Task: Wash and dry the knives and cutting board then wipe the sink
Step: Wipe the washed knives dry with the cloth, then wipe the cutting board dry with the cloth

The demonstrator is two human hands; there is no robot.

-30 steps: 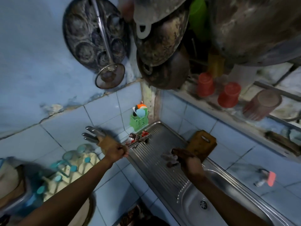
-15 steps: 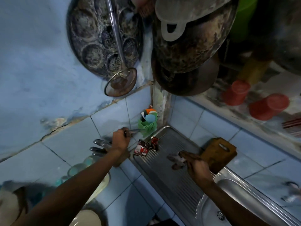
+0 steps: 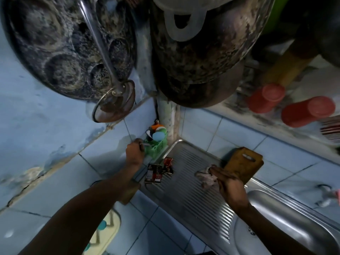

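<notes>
My left hand [image 3: 134, 153] is closed around a thin metal knife [image 3: 145, 144], its tip at the green basket [image 3: 156, 147] in the tiled corner. Under my left forearm a grey blade and a brown wooden handle [image 3: 128, 192] show; I cannot tell whether they rest on the counter. My right hand [image 3: 228, 183] lies on a pale cloth [image 3: 206, 178] on the ribbed steel drainboard [image 3: 193, 199]. Just behind that hand, the brown cutting board [image 3: 242, 162] leans on the tiled wall. The sink basin [image 3: 279, 218] is at the lower right.
Red and black sachets [image 3: 156, 172] lie on the drainboard's left end. Blackened pans [image 3: 193, 52] and a strainer [image 3: 114, 105] hang low over the corner. Two red cups [image 3: 309, 111] stand on the ledge. A tap [image 3: 327, 196] juts out at the right edge.
My left hand has moved right, from the counter by the wall to the green basket, carrying the knife. My right hand has stayed on the cloth. The view has closed in on the corner.
</notes>
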